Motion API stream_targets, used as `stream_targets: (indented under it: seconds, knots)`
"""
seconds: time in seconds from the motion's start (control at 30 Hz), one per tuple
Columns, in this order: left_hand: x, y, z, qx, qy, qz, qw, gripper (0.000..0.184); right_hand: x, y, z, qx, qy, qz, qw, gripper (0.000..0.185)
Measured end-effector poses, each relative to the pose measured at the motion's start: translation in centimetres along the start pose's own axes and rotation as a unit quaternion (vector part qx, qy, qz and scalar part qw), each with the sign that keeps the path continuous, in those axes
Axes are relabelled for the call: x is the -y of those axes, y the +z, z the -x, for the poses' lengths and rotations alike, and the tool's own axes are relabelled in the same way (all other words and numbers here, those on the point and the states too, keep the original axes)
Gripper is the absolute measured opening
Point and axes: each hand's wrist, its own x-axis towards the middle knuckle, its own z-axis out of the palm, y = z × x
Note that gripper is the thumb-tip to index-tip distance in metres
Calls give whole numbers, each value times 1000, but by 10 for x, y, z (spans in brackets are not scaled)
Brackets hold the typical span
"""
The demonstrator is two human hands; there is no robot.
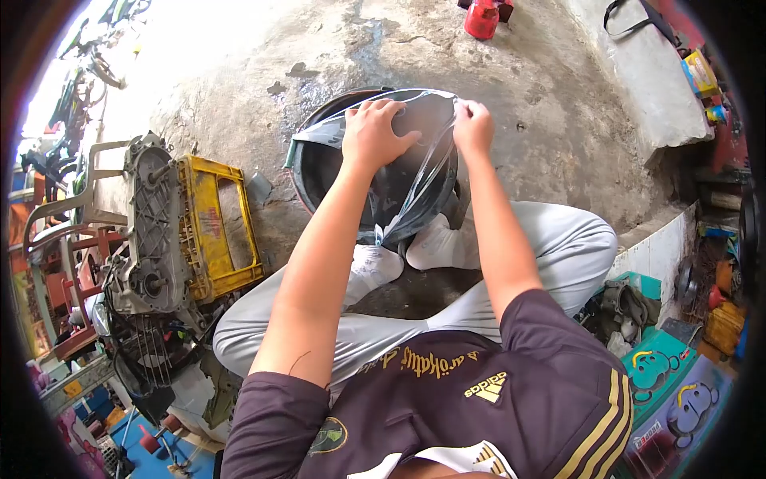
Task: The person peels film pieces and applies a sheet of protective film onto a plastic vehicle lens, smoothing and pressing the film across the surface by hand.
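Note:
A round black basin [315, 172] sits on the concrete floor in front of my feet. Across its top lies a clear plastic sheet [435, 160], glossy and creased, with a pale band along its far edge. My left hand [372, 134] rests over the sheet at the basin's far left part, palm down, thumb and fingers spread apart. At the right side, my right hand [474, 126] pinches the sheet's upper right corner between thumb and fingers. What lies under the sheet inside the basin is hard to make out.
A yellow crate [211, 227] and a grey metal engine casing [152, 231] stand at the left. A red object [482, 19] is on the floor at the far side. Teal cases [650, 363] lie at the lower right. My shoes [375, 263] touch the basin's near side.

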Motion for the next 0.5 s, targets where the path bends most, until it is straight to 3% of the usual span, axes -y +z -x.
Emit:
stream_targets:
  seconds: [0.03,0.13,0.27,0.37,0.5]
  knots:
    - [-1,-1,0,3,0,-3,1000,67,-1,6,-18,36,61,-49,996,23]
    - [-2,0,-1,4,-1,-15,1000,67,0,0,-27,72,99,-94,988,23]
    - [0,3,0,-7,-2,13,1000,63,-3,-23,35,28,-2,-34,999,21]
    - [3,5,-3,-10,14,13,1000,64,15,-45,75,40,15,-71,997,18]
    - [-4,-2,-2,12,3,-15,1000,66,5,-24,42,15,-14,-48,999,19]
